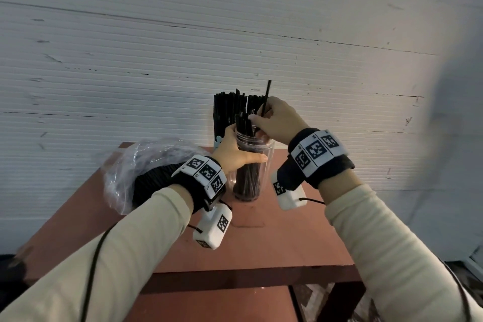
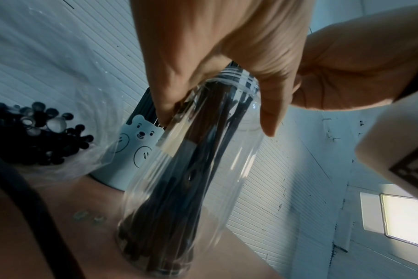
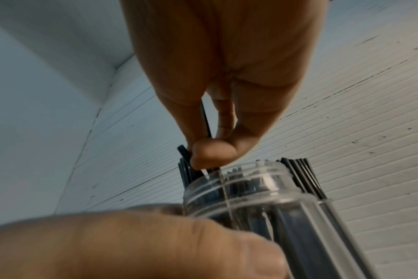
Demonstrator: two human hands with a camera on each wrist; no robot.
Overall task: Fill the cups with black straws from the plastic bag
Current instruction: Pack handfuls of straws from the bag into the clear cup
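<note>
A clear cup point(image 1: 252, 165), partly filled with black straws point(image 1: 247, 178), stands near the middle of the tabletop point(image 1: 274, 243). The left hand point(image 1: 232, 150) wraps its upper wall, thumb across the front. The right hand point(image 1: 279, 120) pinches one straw point(image 1: 266, 97) over the cup's mouth; its lower end seems to be inside, though blur hides it. Behind, at the far edge, a bear-printed cup point(image 2: 131, 147) is packed with straws. The plastic bag point(image 1: 136, 165) of straws lies toward the left edge.
</note>
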